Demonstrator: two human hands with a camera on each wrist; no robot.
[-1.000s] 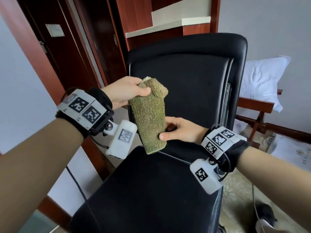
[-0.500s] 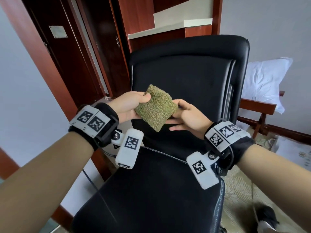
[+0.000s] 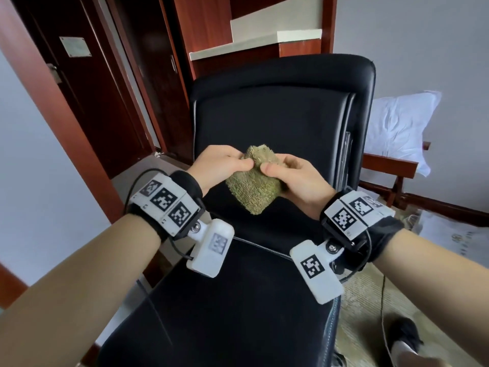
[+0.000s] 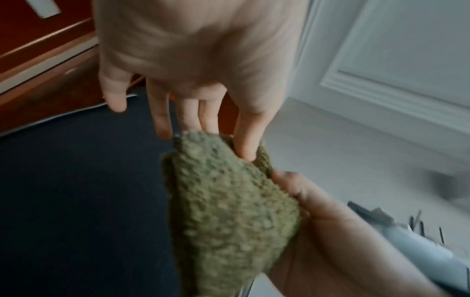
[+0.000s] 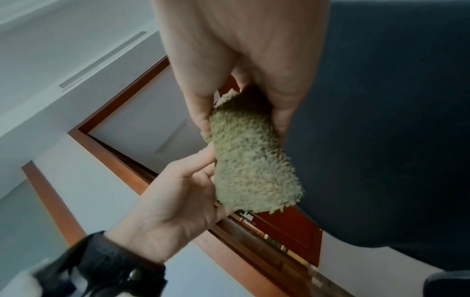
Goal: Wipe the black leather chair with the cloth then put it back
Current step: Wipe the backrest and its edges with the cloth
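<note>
Two hands, left hand [image 3: 217, 165] and right hand [image 3: 293, 173], pinch a folded, shaggy olive-green terry cloth [image 3: 254, 186] at mid-frame above the black leather chair [image 3: 277, 123]. Wrist views show fingers [image 4: 244, 138] curled round its folds; soft, light, best gripped by its edges.

No readable text; wrist markers [image 3: 165, 198] only patterns.

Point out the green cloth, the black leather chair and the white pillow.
green cloth [image 3: 254, 192], head view, on its lower folded face.
black leather chair [image 3: 270, 123], head view, on the backrest panel.
white pillow [image 3: 397, 128], head view, on its middle.
</note>
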